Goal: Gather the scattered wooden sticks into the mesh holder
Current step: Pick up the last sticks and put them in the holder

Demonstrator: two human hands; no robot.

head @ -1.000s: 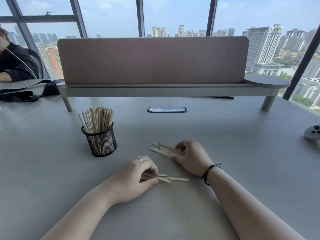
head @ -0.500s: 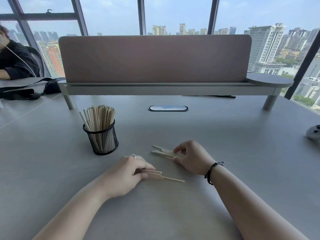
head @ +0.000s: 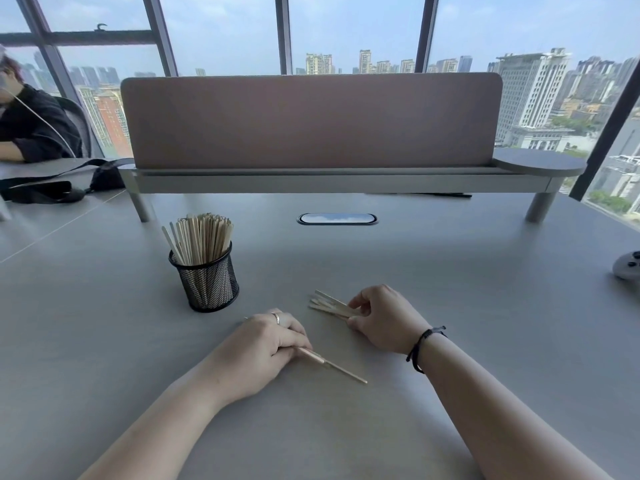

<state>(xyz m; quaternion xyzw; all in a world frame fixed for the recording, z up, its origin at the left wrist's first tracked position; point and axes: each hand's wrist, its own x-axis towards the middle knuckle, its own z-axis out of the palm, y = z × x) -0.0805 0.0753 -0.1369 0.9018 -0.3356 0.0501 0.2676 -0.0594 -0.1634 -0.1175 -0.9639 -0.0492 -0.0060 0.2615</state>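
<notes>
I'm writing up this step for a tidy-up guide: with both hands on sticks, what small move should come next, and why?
Probably lift the left hand and carry its sticks to the mesh holder. That hand grips a small bundle, the holder stands just beyond it, and the right hand holds its own sticks farther from the holder.

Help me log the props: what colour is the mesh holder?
Black wire mesh; the holder shows best in the head view, the only one.

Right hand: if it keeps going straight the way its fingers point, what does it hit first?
The right hand points left, slightly away, holding a bundle of sticks. Along that line the mesh holder looks like the first thing met, though the line may pass just in front of it; depth is unclear.
</notes>
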